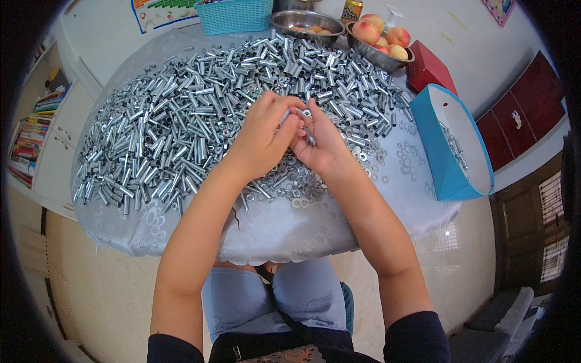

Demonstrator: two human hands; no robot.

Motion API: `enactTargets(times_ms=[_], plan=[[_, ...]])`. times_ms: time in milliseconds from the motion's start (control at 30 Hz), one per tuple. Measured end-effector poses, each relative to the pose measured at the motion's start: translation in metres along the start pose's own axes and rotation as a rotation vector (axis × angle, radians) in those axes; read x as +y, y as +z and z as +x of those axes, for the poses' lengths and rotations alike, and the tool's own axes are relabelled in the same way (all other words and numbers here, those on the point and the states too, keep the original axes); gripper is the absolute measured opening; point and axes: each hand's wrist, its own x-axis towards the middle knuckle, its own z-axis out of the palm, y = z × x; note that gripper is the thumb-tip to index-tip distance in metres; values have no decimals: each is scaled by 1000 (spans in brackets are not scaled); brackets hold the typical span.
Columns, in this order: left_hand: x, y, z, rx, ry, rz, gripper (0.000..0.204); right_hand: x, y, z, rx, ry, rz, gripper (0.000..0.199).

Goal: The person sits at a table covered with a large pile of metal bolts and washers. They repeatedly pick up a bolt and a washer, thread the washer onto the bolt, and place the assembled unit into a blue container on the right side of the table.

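My left hand (pixel 265 128) and my right hand (pixel 324 144) meet above the near middle of a big heap of silver metal sleeves (pixel 181 103). Between the fingers is a slim silver metal rod (pixel 283 117), pinched by my left hand. In my right hand's curled fingers lies a silver bolt-like piece (pixel 310 138), partly covered. How the two pieces touch is hidden by my fingers. Below the hands, flat washers and nuts (pixel 296 181) lie on the tablecloth (pixel 284 233). Some loose bolts (pixel 261 190) rest near my left forearm.
At the right edge stands a blue open box (pixel 433 145) with several bolts (pixel 454 148) inside. A red box (pixel 428 68), a bowl of peaches (pixel 399 62), a metal basin (pixel 308 37), a can (pixel 351 11) and a turquoise basket (pixel 235 17) line the far side.
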Motion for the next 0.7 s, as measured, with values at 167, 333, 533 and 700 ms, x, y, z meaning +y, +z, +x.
enactTargets(times_ms=[167, 333, 533, 700], plan=[[5, -2, 1, -66, 318, 209, 24, 0, -23, 14, -141, -52, -45, 32], [-3, -5, 2, -110, 444, 276, 20, -4, -17, 11, -70, -67, 15, 29], [-3, -6, 4, -43, 482, 297, 17, -8, -11, 6, -75, -41, 44, 24], [-2, -4, 4, 13, 497, 337, 18, -4, 0, 1, -59, -33, -9, 25]])
